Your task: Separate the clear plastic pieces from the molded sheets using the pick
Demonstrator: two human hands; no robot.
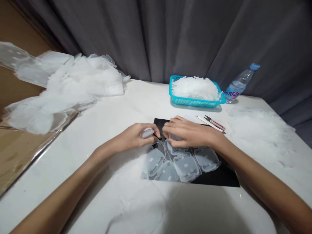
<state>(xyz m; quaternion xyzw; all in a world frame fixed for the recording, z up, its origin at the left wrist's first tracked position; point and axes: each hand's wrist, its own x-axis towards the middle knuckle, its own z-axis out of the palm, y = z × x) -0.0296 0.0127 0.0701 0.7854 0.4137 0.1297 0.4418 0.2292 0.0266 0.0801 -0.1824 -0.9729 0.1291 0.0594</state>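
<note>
A translucent sheet of joined, rounded pale pieces (186, 165) lies over a black mat (219, 178) on the white table. At its upper left edge, my left hand (140, 136) is curled in a pinch. A small dark thing shows at its fingertips, too small to name, and a whitish translucent bit shows between thumb and forefinger. Close beside it, my right hand (182, 131) bends over the sheet's top edge, thumb and fingers closed on it. The right fingertips are partly hidden.
A blue basket (195, 103) full of white translucent pieces stands behind, beside a water bottle (237, 86). Pink-handled thread snips (215, 123) and a slim white tool (207, 122) lie right of the mat. Translucent sheets (80, 78) are heaped left; more pieces (263, 136) lie right.
</note>
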